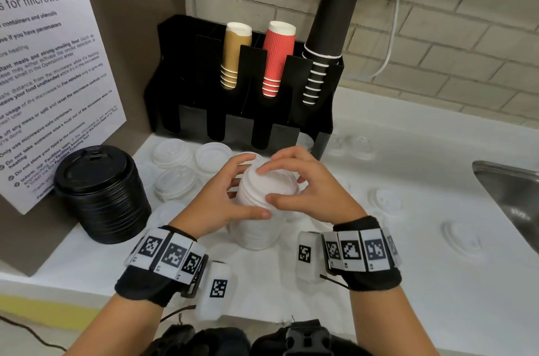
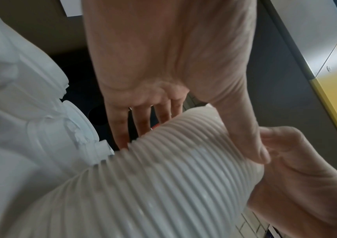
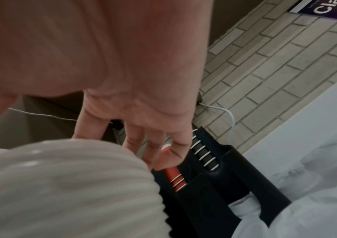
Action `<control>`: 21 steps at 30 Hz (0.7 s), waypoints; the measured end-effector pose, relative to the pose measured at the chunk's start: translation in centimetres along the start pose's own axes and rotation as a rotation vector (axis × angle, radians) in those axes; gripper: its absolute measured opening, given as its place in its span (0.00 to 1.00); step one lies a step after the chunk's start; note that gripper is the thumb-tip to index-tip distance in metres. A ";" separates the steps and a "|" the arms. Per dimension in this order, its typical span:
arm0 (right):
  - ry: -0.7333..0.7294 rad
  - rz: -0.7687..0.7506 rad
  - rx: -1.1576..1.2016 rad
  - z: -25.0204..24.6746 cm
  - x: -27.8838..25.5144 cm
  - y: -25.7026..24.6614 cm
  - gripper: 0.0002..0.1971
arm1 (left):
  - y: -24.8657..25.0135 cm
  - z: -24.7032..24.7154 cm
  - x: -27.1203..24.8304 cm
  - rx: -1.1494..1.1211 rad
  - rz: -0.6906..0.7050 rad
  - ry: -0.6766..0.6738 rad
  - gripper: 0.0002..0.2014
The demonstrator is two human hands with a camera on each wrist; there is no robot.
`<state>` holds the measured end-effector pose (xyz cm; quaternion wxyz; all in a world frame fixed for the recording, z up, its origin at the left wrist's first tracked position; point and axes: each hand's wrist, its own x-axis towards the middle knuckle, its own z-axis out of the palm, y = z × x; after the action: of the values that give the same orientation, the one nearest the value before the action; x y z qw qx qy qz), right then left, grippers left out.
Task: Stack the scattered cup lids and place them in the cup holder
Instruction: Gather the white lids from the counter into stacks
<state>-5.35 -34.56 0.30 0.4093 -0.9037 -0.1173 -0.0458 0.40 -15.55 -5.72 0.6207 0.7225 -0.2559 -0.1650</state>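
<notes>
Both hands cupped a tall stack of white lids [image 1: 256,210]: left hand [image 1: 221,198] gripping its side, right hand [image 1: 303,192] curled over the top, before the black cup holder [image 1: 186,70].

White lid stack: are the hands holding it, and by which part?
Yes. Both the left hand and right hand grip the white lid stack near its top, fingers curled round the uppermost lids.

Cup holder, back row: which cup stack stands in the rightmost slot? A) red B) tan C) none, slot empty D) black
D: in the head view the black cups stand in the cup holder at its right end, with the red cups and the tan cups to their left.
</notes>
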 end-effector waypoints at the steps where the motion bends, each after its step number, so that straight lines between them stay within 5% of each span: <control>1: -0.009 -0.003 -0.004 0.0 0.1 0.0 0.20 | 0.0 0.0 0.0 0.001 -0.001 0.000 0.49; 12: -0.057 -0.017 0.004 -0.5 0.1 0.5 0.21 | 0.2 -0.6 0.2 -0.003 0.051 -0.051 0.43; 15: 0.257 -0.007 0.212 -2.4 1.1 2.3 0.08 | 0.3 -0.9 0.4 0.003 0.055 -0.060 0.40; 18: 0.628 0.285 0.108 -5.8 4.2 7.0 0.02 | 0.3 -1.3 0.4 0.006 0.041 -0.082 0.43; 21: 0.276 0.765 -0.322 -7.6 7.5 12.6 0.20 | 0.5 -1.4 0.3 0.039 0.037 -0.124 0.39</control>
<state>5.18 -46.98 -2.45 0.2625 -0.9197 0.2904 -0.0290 1.34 -14.61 -4.95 0.5923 0.7180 -0.3106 -0.1929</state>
